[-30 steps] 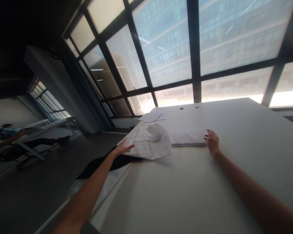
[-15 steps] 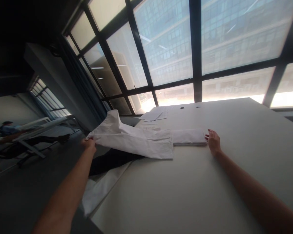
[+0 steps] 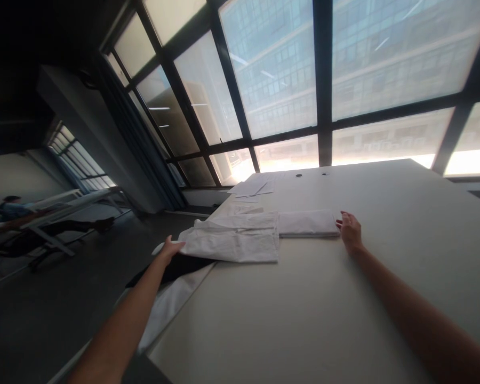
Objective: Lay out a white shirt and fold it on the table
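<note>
Both bare arms stretched forward over a pale table (image 3: 304,320) beside tall windows (image 3: 272,69). Left hand (image 3: 168,249) off the table's left edge, fingers on the hanging end of a white garment (image 3: 236,242); whether pinched or merely pressed cannot be told. Garment spread flat at the table's left side, one part drooping over the edge above dark cloth (image 3: 172,269): flattening seemingly under way, folding apparently not yet done. Right hand (image 3: 350,230) resting loosely open, fingertips touching the end of a neatly folded white stack (image 3: 307,223), grasping nothing. Farther off, loose papers (image 3: 251,189); at far left, people seated at another table (image 3: 64,208).
</note>
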`<act>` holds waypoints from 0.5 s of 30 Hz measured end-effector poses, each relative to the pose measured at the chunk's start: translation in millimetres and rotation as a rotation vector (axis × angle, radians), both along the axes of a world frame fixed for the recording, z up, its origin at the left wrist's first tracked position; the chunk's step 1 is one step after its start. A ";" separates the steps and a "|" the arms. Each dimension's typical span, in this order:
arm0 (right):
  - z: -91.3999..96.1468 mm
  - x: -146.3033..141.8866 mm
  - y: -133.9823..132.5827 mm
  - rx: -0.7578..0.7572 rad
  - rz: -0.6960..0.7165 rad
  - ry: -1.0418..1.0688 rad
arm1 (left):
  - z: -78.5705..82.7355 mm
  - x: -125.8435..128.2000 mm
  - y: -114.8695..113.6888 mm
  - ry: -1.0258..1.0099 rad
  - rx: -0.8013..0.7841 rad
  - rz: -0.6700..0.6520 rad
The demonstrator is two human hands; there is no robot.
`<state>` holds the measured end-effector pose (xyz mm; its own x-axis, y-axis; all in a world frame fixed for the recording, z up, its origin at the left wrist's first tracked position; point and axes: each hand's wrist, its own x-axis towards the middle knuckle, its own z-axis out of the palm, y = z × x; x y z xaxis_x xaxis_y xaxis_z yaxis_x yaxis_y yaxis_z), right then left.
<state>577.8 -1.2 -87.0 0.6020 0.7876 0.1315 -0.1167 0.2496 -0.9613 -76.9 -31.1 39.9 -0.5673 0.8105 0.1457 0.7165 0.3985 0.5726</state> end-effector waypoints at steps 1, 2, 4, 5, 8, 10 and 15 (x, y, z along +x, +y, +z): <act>-0.6 0.1 0.8 0.001 0.001 -0.007 | 1.1 -1.6 0.8 -0.039 -0.054 -0.046; -1.4 0.1 1.6 0.002 0.001 -0.014 | 3.5 -3.3 2.6 -0.073 -0.116 -0.109; -3.0 0.2 3.1 0.008 -0.003 -0.029 | 10.3 -4.6 8.5 -0.107 -0.236 -0.254; -3.8 0.3 3.8 0.011 -0.007 -0.034 | 13.9 -3.5 12.1 -0.102 -0.276 -0.312; -5.3 0.4 4.8 0.013 -0.013 -0.040 | 22.6 8.6 23.6 -0.062 -0.317 -0.370; -5.1 0.5 4.3 0.008 -0.009 -0.041 | 27.6 21.8 31.7 -0.023 -0.229 -0.326; -3.0 1.7 1.2 -0.006 0.004 -0.021 | 54.2 40.8 53.0 0.148 0.179 -0.197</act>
